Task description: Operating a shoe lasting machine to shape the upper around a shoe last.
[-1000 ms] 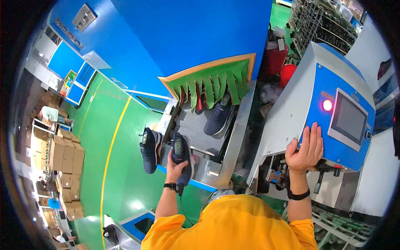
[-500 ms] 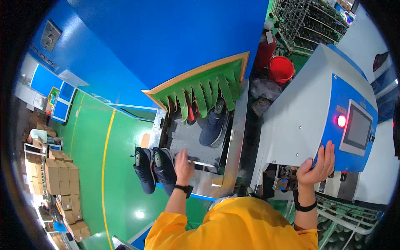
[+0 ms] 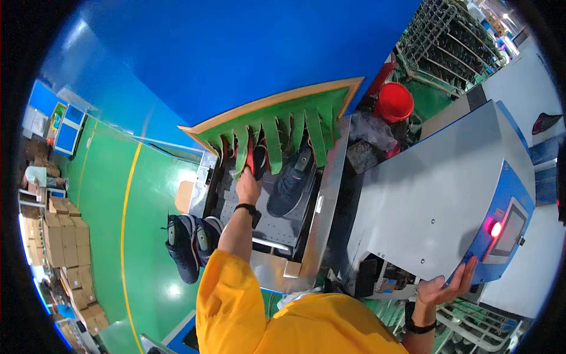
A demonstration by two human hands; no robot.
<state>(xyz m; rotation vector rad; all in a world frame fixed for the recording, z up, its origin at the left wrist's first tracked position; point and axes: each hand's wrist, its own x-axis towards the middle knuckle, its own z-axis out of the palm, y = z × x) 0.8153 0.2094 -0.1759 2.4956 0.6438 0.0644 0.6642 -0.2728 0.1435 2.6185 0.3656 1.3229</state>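
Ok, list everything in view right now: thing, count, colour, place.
dark shoe: one, navy, on the conveyor under the green flaps
shoe pair: two, dark, on the left ledge beside the conveyor
green flap curtain: one, green, over the tunnel mouth
conveyor: one, grey metal, centre
grey machine: one, grey and blue, red lamp lit, right
red bucket: one, red, behind the machine
cardboard boxes: many, brown, far left
left hand: reaching to the flaps
right hand: resting on the machine's lower edge
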